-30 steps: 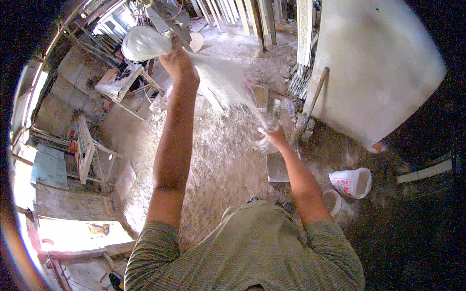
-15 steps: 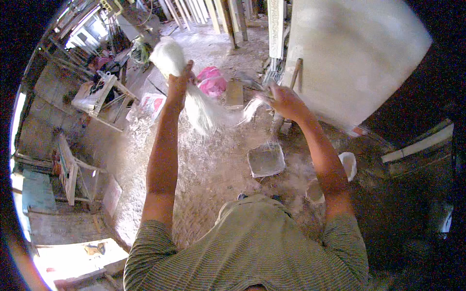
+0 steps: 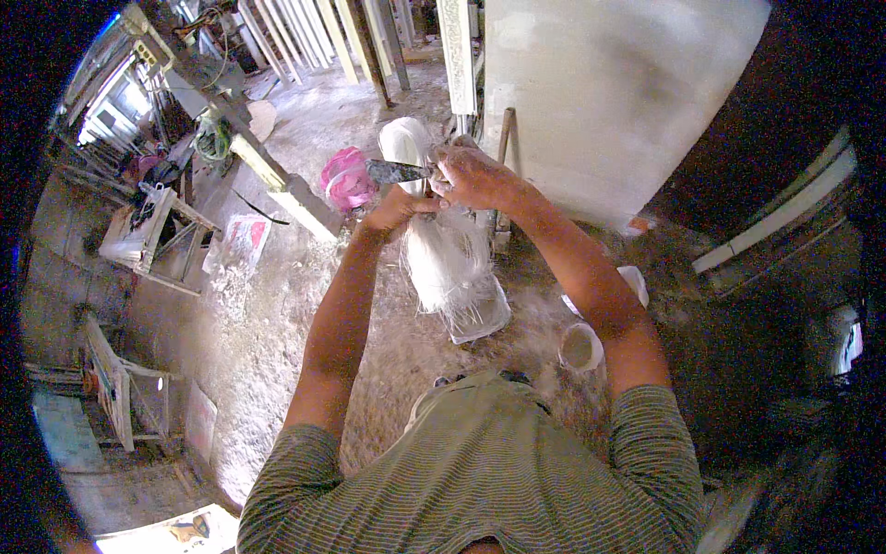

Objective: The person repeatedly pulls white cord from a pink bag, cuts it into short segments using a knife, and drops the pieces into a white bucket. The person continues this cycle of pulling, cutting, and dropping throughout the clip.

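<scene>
- Dusty, plaster-strewn workshop floor (image 3: 277, 314) lies below, a large white slab (image 3: 609, 102) leaning behind.
- Left hand (image 3: 395, 210) closes around the top of a hanging bundle of white fibre strands (image 3: 448, 258).
- Right hand (image 3: 471, 175) grips a metal-bladed scraper (image 3: 397, 171), its blade pointing left just above the left fingers.
- White square tray (image 3: 484, 319) sits directly beneath the strands.

I see a bundle of white fibres (image 3: 448, 254) hanging pale against the dusty grey floor (image 3: 277, 314). The scraper blade (image 3: 397, 171) is dark grey with pale crust. My shirt (image 3: 480, 471) shows fine olive and grey stripes. A bright pink bag (image 3: 349, 180) lies behind, beside a whitish slab (image 3: 609, 92) and a white cup (image 3: 580, 347).
</scene>
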`<state>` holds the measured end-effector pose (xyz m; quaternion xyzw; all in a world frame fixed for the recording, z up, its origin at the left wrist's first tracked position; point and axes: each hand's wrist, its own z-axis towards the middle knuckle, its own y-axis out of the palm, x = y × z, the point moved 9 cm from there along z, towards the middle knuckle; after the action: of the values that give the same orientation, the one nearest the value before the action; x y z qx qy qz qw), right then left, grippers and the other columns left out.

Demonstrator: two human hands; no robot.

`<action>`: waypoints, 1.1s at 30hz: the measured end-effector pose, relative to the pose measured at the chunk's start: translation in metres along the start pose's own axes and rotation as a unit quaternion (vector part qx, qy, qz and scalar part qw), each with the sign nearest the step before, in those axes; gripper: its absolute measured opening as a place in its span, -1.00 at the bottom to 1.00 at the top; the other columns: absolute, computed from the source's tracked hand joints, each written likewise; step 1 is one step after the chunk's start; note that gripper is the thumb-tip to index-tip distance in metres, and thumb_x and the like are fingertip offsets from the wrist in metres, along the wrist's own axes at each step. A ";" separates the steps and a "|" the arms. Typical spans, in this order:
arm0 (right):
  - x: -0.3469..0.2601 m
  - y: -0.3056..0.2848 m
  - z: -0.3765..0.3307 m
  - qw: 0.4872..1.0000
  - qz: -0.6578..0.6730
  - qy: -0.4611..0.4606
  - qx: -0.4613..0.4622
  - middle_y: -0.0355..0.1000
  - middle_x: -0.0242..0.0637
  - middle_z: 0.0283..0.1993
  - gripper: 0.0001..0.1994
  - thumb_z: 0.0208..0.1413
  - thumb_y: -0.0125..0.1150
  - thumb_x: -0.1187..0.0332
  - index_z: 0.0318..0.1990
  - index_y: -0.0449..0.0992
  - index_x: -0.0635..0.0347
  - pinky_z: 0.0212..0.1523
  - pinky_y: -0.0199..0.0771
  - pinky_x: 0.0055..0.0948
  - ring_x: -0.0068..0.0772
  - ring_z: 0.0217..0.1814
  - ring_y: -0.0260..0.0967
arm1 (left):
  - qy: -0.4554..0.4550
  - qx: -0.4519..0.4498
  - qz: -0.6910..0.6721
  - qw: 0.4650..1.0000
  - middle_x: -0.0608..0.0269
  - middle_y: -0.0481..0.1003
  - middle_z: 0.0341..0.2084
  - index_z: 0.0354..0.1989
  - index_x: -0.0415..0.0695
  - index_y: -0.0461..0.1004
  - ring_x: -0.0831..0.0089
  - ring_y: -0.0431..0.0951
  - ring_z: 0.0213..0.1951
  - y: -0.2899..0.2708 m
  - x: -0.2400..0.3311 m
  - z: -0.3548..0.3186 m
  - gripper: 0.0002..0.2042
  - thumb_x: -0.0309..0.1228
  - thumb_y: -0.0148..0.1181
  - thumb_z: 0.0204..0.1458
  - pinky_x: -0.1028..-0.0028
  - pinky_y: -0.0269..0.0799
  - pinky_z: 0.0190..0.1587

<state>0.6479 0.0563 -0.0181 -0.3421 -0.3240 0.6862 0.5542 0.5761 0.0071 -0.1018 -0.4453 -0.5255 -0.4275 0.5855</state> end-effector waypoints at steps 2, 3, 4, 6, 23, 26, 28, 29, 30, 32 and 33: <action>0.008 -0.007 -0.006 0.999 0.012 0.046 0.018 0.36 0.02 -0.31 -0.74 0.00 0.17 0.34 -0.23 0.33 0.32 -0.02 0.26 -0.06 0.13 -0.19 0.33 | -0.031 0.006 -0.070 0.997 0.39 0.42 -0.47 -0.29 -0.14 0.42 0.54 0.38 -0.45 0.003 -0.015 0.005 -0.74 -0.49 0.34 -0.17 0.48 0.30 -0.39; 0.003 -0.029 -0.013 0.993 0.014 0.025 0.116 0.36 0.06 -0.27 -0.71 0.03 0.18 0.32 -0.20 0.33 0.34 -0.04 0.31 -0.08 0.13 -0.17 0.34 | -0.019 0.022 -0.056 0.998 0.39 0.41 -0.47 -0.29 -0.13 0.41 0.54 0.37 -0.44 0.002 -0.019 0.008 -0.75 -0.47 0.33 -0.15 0.48 0.29 -0.40; 0.002 -0.044 -0.022 0.986 0.014 0.043 0.163 0.36 0.07 -0.26 -0.69 0.05 0.18 0.30 -0.19 0.32 0.35 -0.06 0.33 -0.09 0.12 -0.17 0.35 | -0.018 0.043 -0.035 0.998 0.40 0.40 -0.47 -0.30 -0.12 0.40 0.54 0.37 -0.44 -0.003 -0.024 0.010 -0.77 -0.44 0.32 -0.13 0.47 0.29 -0.40; 0.007 -0.069 -0.048 0.966 0.030 0.127 0.222 0.37 0.09 -0.23 -0.65 0.08 0.18 0.25 -0.16 0.32 0.37 -0.09 0.37 -0.10 0.12 -0.16 0.37 | -0.015 0.092 0.008 0.996 0.40 0.39 -0.47 -0.32 -0.11 0.38 0.53 0.36 -0.43 -0.014 -0.034 0.015 -0.79 -0.40 0.29 -0.08 0.47 0.28 -0.41; -0.002 0.098 -0.225 0.895 0.046 0.400 -0.190 0.41 0.15 -0.31 -0.68 0.10 0.01 0.28 -0.15 0.27 0.41 -0.28 0.45 0.06 0.24 -0.32 0.42 | 0.022 0.244 -0.178 0.953 0.35 0.36 -0.41 -0.24 -0.11 0.36 0.48 0.37 -0.35 -0.047 -0.067 0.004 -0.74 -0.32 0.27 -0.03 0.46 0.29 -0.32; -0.011 0.105 -0.233 0.905 0.027 0.397 -0.152 0.41 0.17 -0.27 -0.68 0.10 0.01 0.27 -0.16 0.27 0.41 -0.29 0.46 0.04 0.23 -0.32 0.42 | 0.104 0.284 -0.179 0.936 0.39 0.44 -0.48 -0.17 -0.05 0.45 0.53 0.38 -0.51 -0.057 -0.055 -0.004 -0.76 -0.22 0.20 0.06 0.53 0.28 -0.49; -0.021 0.109 -0.232 0.931 0.008 0.353 -0.096 0.41 0.19 -0.24 -0.65 0.12 -0.01 0.27 -0.11 0.26 0.44 -0.31 0.46 0.02 0.22 -0.31 0.43 | 0.077 0.277 -0.192 0.938 0.38 0.46 -0.45 -0.17 -0.04 0.45 0.53 0.40 -0.46 -0.057 -0.059 -0.005 -0.76 -0.21 0.20 0.06 0.49 0.31 -0.45; -0.025 0.111 -0.233 0.939 -0.009 0.336 -0.072 0.41 0.20 -0.22 -0.63 0.13 -0.02 0.27 -0.08 0.26 0.46 -0.32 0.46 0.02 0.22 -0.31 0.43 | 0.065 0.290 -0.195 0.935 0.37 0.46 -0.43 -0.17 -0.03 0.45 0.52 0.41 -0.44 -0.060 -0.060 -0.008 -0.75 -0.20 0.20 0.06 0.47 0.33 -0.42; -0.029 0.111 -0.234 0.947 -0.019 0.318 -0.039 0.40 0.20 -0.23 -0.60 0.14 -0.03 0.26 -0.04 0.24 0.48 -0.31 0.46 0.00 0.21 -0.29 0.42 | 0.057 0.295 -0.205 0.932 0.37 0.47 -0.42 -0.15 -0.03 0.44 0.51 0.41 -0.42 -0.061 -0.060 -0.010 -0.75 -0.20 0.18 0.08 0.45 0.34 -0.39; -0.034 0.114 -0.242 0.949 -0.038 0.314 -0.001 0.39 0.21 -0.23 -0.55 0.15 -0.05 0.26 0.03 0.20 0.53 -0.29 0.45 -0.02 0.20 -0.26 0.41 | 0.070 0.313 -0.215 0.922 0.37 0.47 -0.39 -0.13 -0.04 0.43 0.49 0.42 -0.37 -0.063 -0.057 -0.016 -0.75 -0.20 0.14 0.11 0.40 0.36 -0.34; -0.034 0.122 -0.245 0.948 -0.025 0.316 -0.023 0.39 0.22 -0.23 -0.53 0.16 -0.06 0.25 0.06 0.18 0.53 -0.27 0.44 -0.02 0.20 -0.25 0.41 | 0.061 0.310 -0.221 0.923 0.37 0.48 -0.37 -0.10 -0.03 0.42 0.48 0.43 -0.35 -0.061 -0.057 -0.017 -0.74 -0.19 0.12 0.12 0.38 0.37 -0.31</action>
<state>0.7903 0.0174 -0.2513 -0.5459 -0.1565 0.5208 0.6374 0.5158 -0.0219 -0.1551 -0.0867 -0.6799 -0.3880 0.6161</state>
